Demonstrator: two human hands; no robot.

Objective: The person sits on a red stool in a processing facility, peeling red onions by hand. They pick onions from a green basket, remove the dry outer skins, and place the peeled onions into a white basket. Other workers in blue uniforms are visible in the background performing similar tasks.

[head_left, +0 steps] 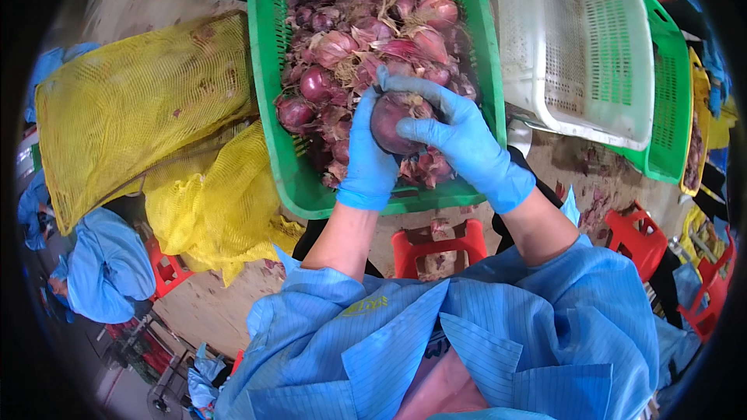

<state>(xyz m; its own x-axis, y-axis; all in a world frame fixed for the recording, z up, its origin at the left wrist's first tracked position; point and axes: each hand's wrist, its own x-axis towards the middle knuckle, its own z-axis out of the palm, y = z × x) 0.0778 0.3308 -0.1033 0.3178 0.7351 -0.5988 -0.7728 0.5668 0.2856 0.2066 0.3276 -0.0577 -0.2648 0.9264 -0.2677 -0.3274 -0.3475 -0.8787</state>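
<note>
Both of my hands, in blue gloves, are wrapped round one large red onion over the green perforated crate. My left hand cups it from the left side. My right hand grips it from the right, thumb across its front and fingers over its top. Beneath and behind them lies a heap of red onions with loose papery skins, partly hidden by my hands.
Yellow mesh sacks lie at left. A white crate, a green crate and another yellow crate stand at right. Red stools stand below and right. A person in blue is at lower left. Onion skins litter the floor.
</note>
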